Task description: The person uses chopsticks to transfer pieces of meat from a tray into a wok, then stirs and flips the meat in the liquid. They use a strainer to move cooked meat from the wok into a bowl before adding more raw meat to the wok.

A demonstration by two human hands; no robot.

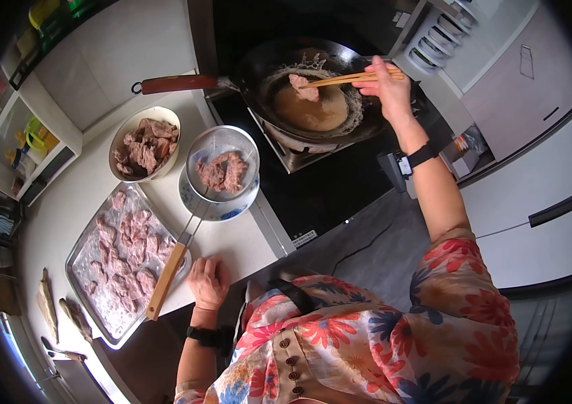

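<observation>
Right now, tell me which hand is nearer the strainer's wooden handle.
Left. The left hand rests on the counter beside the wooden handle, not touching it; the right hand holds chopsticks over the wok.

- No word, brand or number can be read with certainty.
- A white label [304, 238] is seen on the front edge of the cooktop [326, 192], well below the chopsticks [350, 79] gripped by the right hand [387, 84]. Its print is too small to be read.
</observation>
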